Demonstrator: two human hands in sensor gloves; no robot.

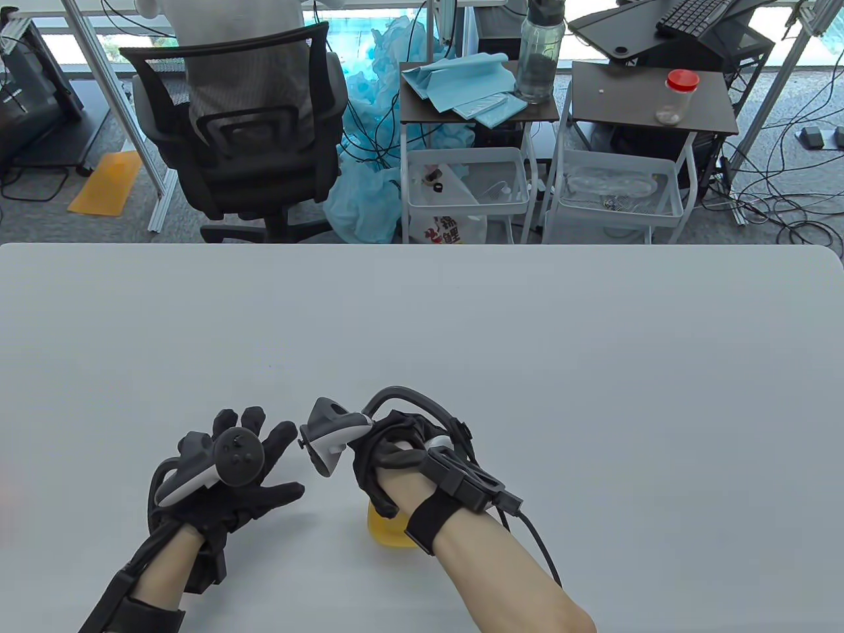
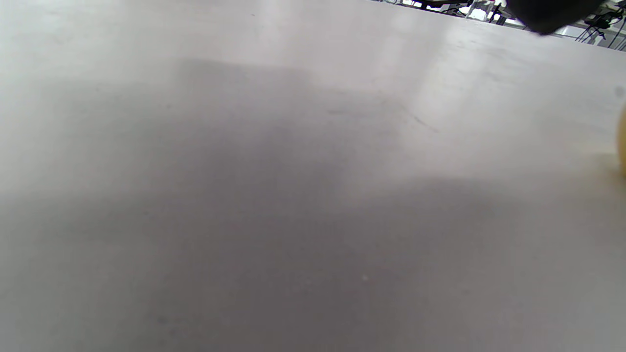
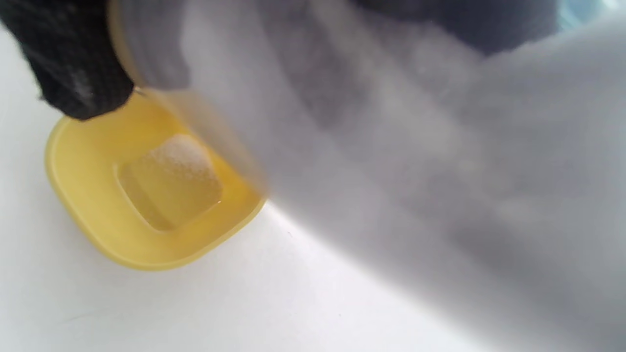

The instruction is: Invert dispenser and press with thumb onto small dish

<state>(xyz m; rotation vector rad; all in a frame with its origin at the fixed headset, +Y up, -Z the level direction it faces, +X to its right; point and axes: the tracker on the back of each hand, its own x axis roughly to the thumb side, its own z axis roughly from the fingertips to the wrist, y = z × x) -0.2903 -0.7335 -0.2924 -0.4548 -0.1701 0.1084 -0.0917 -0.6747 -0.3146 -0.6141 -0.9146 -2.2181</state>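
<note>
Both hands differ: right hand (image 1: 395,461) grips the blurred dispenser (image 3: 342,122) over the yellow dish (image 3: 98,230) beneath it; left hand (image 1: 231,475) lies spread, empty. Thumb pressure should stay centred.

A broad pale grey worktop (image 1: 461,316) with rounded far corners carries a small yellow translucent plastic dish (image 3: 146,205) near its near edge, about midway along; a small mound of white granules lies in the dish's square well.
</note>
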